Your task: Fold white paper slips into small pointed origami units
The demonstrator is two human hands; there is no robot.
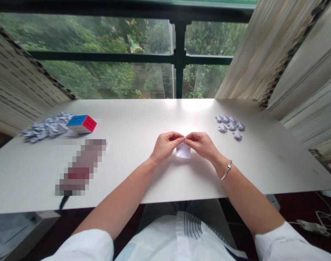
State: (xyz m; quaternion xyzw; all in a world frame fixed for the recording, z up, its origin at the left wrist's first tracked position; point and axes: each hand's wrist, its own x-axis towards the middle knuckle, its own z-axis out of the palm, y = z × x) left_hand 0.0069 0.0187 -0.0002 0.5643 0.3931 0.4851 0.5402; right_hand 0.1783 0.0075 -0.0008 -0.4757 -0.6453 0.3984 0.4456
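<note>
A small white piece of folded paper [183, 151] hangs between both my hands above the middle of the white table [143, 170]. My left hand [167, 145] pinches its top edge from the left with closed fingers. From the right, my right hand [201, 144] pinches the same edge, fingertips almost meeting the left ones. A silver bracelet [226, 169] sits on my right wrist.
Several small folded paper pieces [230, 126] lie at the back right. A heap of paper pieces [44, 128] and a coloured puzzle cube [82, 123] sit at the back left. A blurred-out object [81, 166] lies front left. Windows and blinds stand behind the table.
</note>
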